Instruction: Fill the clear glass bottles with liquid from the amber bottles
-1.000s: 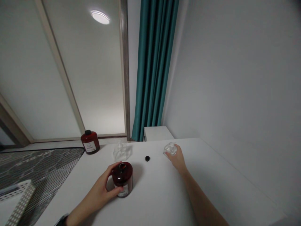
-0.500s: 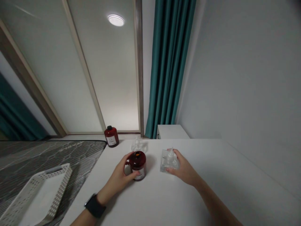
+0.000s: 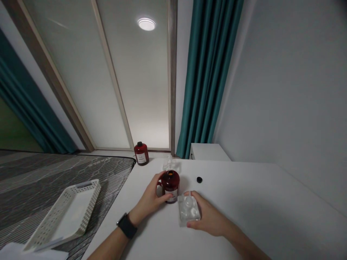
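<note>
My left hand (image 3: 153, 193) is closed around a dark red bottle (image 3: 171, 182) with a white label, which stands upright on the white table (image 3: 168, 238). The neck of that bottle is uncapped. My right hand (image 3: 210, 215) grips a clear square bottle (image 3: 187, 213) with a narrow neck, just right of the red bottle. Beyond them on the tabletop lies a small black cap (image 3: 199, 180). Another clear item (image 3: 168, 165) sits behind the red bottle and is partly hidden by it.
A second red bottle (image 3: 141, 154), capped in black, stands at the table's far left corner. Lower and to the left, a white perforated basket (image 3: 90, 209) rests on a grey patterned surface (image 3: 108, 173). A white cabinet (image 3: 208, 151) and a green curtain (image 3: 208, 90) are beyond the table.
My right hand has brought the clear square bottle nearer to me and closer to the red bottle, exposing the black cap behind. My left hand keeps its hold. The view has turned slightly left.
</note>
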Demonstrator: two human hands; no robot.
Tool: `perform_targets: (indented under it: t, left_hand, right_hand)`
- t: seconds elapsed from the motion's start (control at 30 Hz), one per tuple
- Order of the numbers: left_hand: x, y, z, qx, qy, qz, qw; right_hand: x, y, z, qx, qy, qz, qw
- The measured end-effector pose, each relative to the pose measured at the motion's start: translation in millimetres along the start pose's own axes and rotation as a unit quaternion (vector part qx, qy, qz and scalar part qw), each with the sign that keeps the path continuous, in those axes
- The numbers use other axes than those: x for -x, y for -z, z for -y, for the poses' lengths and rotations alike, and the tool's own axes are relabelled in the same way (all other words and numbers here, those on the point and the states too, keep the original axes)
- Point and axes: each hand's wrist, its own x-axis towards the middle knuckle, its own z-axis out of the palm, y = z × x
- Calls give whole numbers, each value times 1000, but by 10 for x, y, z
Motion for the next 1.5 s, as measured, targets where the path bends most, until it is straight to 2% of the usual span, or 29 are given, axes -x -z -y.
perform_targets:
  t: [0.23,0.4,0.5,0.63,0.83,0.93,1.03,1.13,1.33,1.43,1.5]
  left_hand:
    - [3,-31,67,-15,-11,12,1000]
    - [-42,-110,110,0,-36,24,999]
    - [-64,-108,102,-2,-40,40,998]
    - [-63,26,31,-48,-42,68,996]
    - [-23,302,-120,-156,-53,43,985]
    - [1,342,-154,-155,-31,66,985]
    - [28,297,-210,-128,-14,109,986]
    - [54,196,-333,-109,-11,128,986]
    - [138,-49,-605,-66,-46,130,988]
    - [206,-177,-617,-27,-36,141,989]
    - [243,-254,-589,-2,-21,123,992]
  right_hand:
    - [5,-122,21,33,-14,-24,999]
    - [31,-68,52,21,9,14,1000]
    - [43,-11,92,5,-3,42,999]
    - [42,46,117,7,-20,61,998]
    - [33,39,102,24,15,50,998]
    - [37,39,105,33,25,47,998]
    - [42,58,85,16,7,48,999]
    - [45,73,43,4,-7,51,999]
    - [32,60,-19,0,21,30,999]
    - [10,43,-60,-10,22,38,999]
    - [-4,29,-81,-13,19,40,999]
